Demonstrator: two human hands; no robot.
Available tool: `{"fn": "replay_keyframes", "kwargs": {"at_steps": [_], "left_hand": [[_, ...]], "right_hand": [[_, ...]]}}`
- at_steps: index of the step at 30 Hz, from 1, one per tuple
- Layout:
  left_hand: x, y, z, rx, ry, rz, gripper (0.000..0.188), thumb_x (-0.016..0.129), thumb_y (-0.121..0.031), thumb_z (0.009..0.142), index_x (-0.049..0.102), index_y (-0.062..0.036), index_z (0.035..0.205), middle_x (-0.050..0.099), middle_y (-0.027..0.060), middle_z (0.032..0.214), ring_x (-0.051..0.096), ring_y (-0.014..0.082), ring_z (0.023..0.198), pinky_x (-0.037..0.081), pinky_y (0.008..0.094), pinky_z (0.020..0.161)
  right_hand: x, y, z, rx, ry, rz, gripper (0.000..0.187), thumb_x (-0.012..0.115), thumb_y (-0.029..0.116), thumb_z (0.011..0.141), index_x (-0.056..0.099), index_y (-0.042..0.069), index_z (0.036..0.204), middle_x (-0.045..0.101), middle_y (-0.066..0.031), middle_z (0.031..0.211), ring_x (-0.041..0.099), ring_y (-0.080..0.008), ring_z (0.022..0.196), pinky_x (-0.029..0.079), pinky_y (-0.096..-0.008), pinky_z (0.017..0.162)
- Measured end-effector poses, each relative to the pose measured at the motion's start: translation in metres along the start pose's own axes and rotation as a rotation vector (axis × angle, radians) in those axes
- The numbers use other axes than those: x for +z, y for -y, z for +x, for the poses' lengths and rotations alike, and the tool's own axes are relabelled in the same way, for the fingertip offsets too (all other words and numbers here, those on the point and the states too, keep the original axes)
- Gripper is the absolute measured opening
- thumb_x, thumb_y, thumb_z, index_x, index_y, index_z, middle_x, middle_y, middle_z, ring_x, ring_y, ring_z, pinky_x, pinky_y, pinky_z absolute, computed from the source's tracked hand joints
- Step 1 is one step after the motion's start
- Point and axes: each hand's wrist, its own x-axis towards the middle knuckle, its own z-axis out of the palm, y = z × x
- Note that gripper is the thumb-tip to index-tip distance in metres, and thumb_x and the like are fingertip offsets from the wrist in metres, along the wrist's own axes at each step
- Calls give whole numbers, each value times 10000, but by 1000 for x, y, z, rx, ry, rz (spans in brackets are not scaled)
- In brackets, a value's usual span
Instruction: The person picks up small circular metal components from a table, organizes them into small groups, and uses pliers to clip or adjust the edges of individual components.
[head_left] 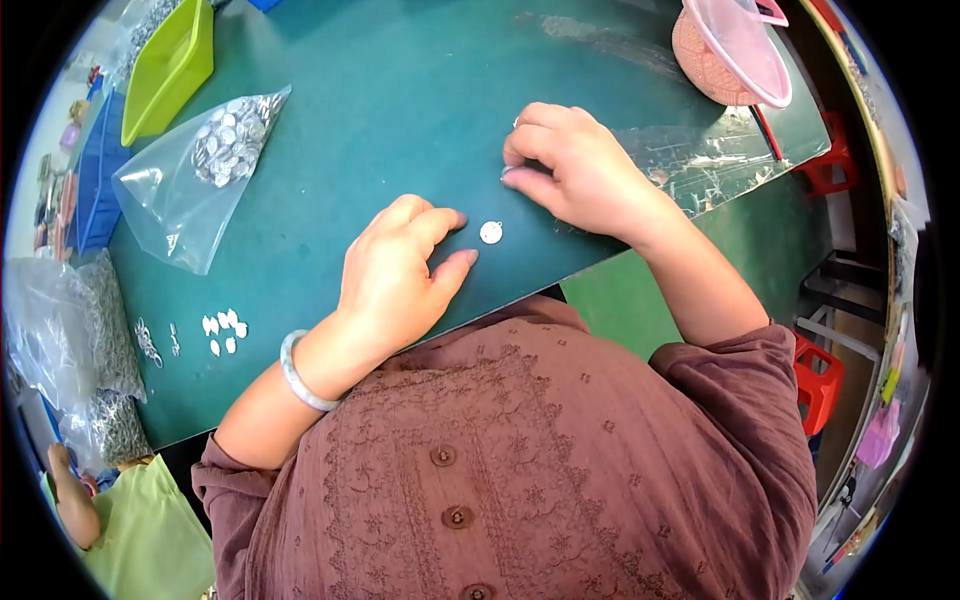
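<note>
A small round silvery disc [490, 232], with what looks like a tiny loop at its upper edge, lies on the dark green table. Just left of it is my left hand [398, 262], thumb and forefinger apart, nothing between them. To the upper right, my right hand [572, 165] is curled, thumb against fingers; a tiny pale bit shows at the tips, too small to name. At the left lie several small silvery pieces [225, 330]. Beside them are a slim metal piece [174, 338] and a little cluster of metal fittings [148, 343].
A clear plastic bag [180, 205] holding silvery discs [228, 140] lies at the upper left, near a lime-green bin [170, 70] and a blue bin [100, 175]. Bags of metal parts [105, 320] line the left edge. Pink baskets [735, 50] stand far right. Another person's arm [72, 500] shows lower left.
</note>
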Motion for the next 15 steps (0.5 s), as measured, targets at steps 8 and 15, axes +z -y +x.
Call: {"fn": "replay_keyframes", "kwargs": {"at_steps": [8, 15], "left_hand": [[7, -6, 7, 20, 2, 14, 257, 694, -70, 654, 595, -20, 886, 516, 71, 741, 514, 186, 637, 436, 276, 576], [10, -8, 7, 4, -9, 24, 247, 696, -87, 651, 597, -27, 870, 518, 74, 735, 519, 193, 626, 436, 281, 571]], "right_hand": [[-16, -2, -6, 393, -15, 419, 93, 580, 67, 757, 556, -7, 808, 581, -78, 702, 549, -132, 639, 451, -261, 601], [-9, -10, -11, 393, -113, 574, 96, 536, 58, 788, 566, -14, 844, 575, -27, 696, 520, -86, 625, 443, -226, 587]]}}
